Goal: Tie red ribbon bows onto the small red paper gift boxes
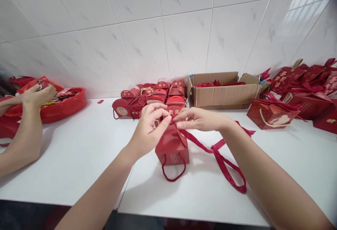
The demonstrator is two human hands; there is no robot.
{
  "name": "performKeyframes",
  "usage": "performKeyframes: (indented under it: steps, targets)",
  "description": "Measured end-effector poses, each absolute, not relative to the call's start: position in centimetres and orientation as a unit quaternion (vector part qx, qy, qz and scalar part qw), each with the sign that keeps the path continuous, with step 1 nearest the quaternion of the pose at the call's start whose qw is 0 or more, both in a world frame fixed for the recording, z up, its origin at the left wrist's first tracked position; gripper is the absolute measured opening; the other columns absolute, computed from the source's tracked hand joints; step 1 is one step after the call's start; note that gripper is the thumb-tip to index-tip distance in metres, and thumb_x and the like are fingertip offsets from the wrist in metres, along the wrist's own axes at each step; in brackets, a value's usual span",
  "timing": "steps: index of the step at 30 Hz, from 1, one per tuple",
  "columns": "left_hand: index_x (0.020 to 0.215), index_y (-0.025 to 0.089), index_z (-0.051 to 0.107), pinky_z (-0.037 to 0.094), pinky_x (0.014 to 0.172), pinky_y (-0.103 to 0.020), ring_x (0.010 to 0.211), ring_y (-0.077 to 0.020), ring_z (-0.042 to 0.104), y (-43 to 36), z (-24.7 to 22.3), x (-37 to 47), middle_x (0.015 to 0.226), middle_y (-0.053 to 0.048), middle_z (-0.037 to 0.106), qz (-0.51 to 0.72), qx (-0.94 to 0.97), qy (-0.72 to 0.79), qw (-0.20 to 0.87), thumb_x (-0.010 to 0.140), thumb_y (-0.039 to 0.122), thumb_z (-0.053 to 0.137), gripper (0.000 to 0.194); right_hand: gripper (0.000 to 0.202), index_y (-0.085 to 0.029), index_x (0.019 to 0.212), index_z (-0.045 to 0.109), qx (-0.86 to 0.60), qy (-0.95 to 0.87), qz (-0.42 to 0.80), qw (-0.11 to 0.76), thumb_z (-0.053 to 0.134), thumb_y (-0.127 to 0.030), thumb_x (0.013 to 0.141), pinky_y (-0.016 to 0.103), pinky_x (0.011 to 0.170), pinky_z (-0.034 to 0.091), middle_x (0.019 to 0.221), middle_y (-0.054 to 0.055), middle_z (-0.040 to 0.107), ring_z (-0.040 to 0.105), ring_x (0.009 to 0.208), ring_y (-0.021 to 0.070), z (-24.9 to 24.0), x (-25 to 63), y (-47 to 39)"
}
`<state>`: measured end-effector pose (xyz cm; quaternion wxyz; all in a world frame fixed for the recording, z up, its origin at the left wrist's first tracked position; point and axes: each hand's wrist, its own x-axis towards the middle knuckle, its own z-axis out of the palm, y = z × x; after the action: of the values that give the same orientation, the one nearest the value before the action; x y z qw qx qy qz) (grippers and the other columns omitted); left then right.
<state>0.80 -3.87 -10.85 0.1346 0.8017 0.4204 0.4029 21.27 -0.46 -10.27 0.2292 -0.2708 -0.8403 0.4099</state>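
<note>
A red gift box [171,142] stands on the white table in front of me, with a twisted cord handle [174,179] hanging from its near side. Both my hands meet over its top. My left hand [149,130] has thumb and fingers closed at the ribbon on the box top. From the right, my right hand [200,119] pinches the same dark red ribbon [196,140] close to the left fingertips. The ribbon trails rightward and ends in a loop on the table. My fingers partly hide the spot where the ribbon meets the box.
Several closed red boxes [126,107] stand behind, against the tiled wall. A cardboard box [226,98] holds red ribbons. Finished-looking boxes with bows [273,114] crowd the right side. At left, another person's hands [37,95] reach over a red basin [68,105] of wrapped sweets.
</note>
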Motion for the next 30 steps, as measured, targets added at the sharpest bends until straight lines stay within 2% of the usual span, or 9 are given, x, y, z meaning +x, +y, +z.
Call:
performKeyframes:
  steps: [3, 6, 8, 10, 12, 15, 22, 30]
  targets:
    - [0.079, 0.019, 0.058, 0.047, 0.074, -0.029, 0.085, -0.0168, 0.054, -2.8, -9.8, 0.2, 0.090, -0.004, 0.053, 0.438, 0.802, 0.349, 0.209, 0.090, 0.030, 0.053, 0.016, 0.034, -0.018, 0.073, 0.052, -0.258, -0.788, 0.464, 0.312, 0.052, -0.049, 0.088, 0.023, 0.055, 0.028, 0.068, -0.004, 0.034, 0.031, 0.061, 0.0085, -10.0, 20.6, -1.1]
    - [0.095, 0.020, 0.056, 0.040, 0.054, -0.024, 0.063, -0.0118, 0.046, -2.0, -10.0, -1.2, 0.074, 0.000, 0.048, 0.416, 0.809, 0.300, 0.289, 0.092, 0.034, 0.050, 0.015, 0.033, -0.018, 0.074, 0.050, -0.275, -0.751, 0.482, 0.357, 0.052, -0.048, 0.088, 0.023, 0.056, 0.027, 0.070, -0.003, 0.036, 0.031, 0.061, 0.0083, -9.9, 19.7, -1.8]
    - [0.102, 0.020, 0.050, 0.037, 0.053, -0.024, 0.060, -0.0115, 0.042, -1.7, -10.8, -2.3, 0.070, 0.002, 0.046, 0.393, 0.815, 0.300, 0.302, 0.092, 0.035, 0.048, 0.018, 0.035, -0.018, 0.071, 0.046, -0.305, -0.740, 0.472, 0.370, 0.048, -0.047, 0.090, 0.023, 0.054, 0.025, 0.068, -0.004, 0.034, 0.030, 0.059, 0.0079, -9.9, 19.2, -2.1]
    - [0.094, 0.021, 0.044, 0.035, 0.054, -0.025, 0.059, -0.0112, 0.040, -1.6, -12.0, -3.2, 0.068, 0.003, 0.043, 0.371, 0.829, 0.320, 0.270, 0.090, 0.033, 0.051, 0.015, 0.037, -0.018, 0.066, 0.040, -0.335, -0.737, 0.451, 0.376, 0.047, -0.045, 0.090, 0.024, 0.052, 0.023, 0.065, -0.005, 0.031, 0.027, 0.056, 0.0073, -10.2, 18.5, -2.3]
    - [0.084, 0.022, 0.036, 0.032, 0.054, -0.025, 0.058, -0.0103, 0.036, -1.7, -13.3, -3.7, 0.067, 0.005, 0.038, 0.357, 0.835, 0.338, 0.247, 0.087, 0.028, 0.056, 0.022, 0.037, -0.018, 0.063, 0.035, -0.356, -0.741, 0.434, 0.367, 0.046, -0.041, 0.090, 0.024, 0.051, 0.021, 0.062, -0.006, 0.030, 0.026, 0.054, 0.0069, -10.5, 17.9, -2.4]
    - [0.080, 0.023, 0.027, 0.030, 0.055, -0.025, 0.059, -0.0099, 0.033, -1.9, -15.0, -3.8, 0.068, 0.006, 0.033, 0.380, 0.813, 0.331, 0.292, 0.087, 0.023, 0.054, 0.028, 0.034, -0.018, 0.061, 0.035, -0.387, -0.751, 0.421, 0.331, 0.047, -0.034, 0.088, 0.025, 0.050, 0.021, 0.060, -0.006, 0.030, 0.026, 0.053, 0.0070, -10.9, 17.1, -2.5]
    - [0.083, 0.022, 0.033, 0.030, 0.054, -0.023, 0.059, -0.0086, 0.036, -1.6, -16.8, -3.6, 0.071, 0.005, 0.035, 0.477, 0.711, 0.293, 0.425, 0.089, 0.027, 0.053, 0.021, 0.028, -0.018, 0.057, 0.033, -0.409, -0.762, 0.413, 0.285, 0.045, -0.023, 0.082, 0.027, 0.054, 0.028, 0.062, -0.004, 0.035, 0.033, 0.057, 0.0091, -11.6, 16.3, -2.4]
    - [0.084, 0.022, 0.037, 0.030, 0.054, -0.023, 0.058, -0.0085, 0.037, -1.6, -17.0, -3.6, 0.070, 0.005, 0.038, 0.488, 0.677, 0.283, 0.473, 0.089, 0.030, 0.056, 0.022, 0.030, -0.019, 0.059, 0.033, -0.416, -0.745, 0.438, 0.284, 0.046, -0.030, 0.083, 0.028, 0.054, 0.025, 0.063, -0.004, 0.034, 0.031, 0.057, 0.0095, -12.0, 16.2, -2.4]
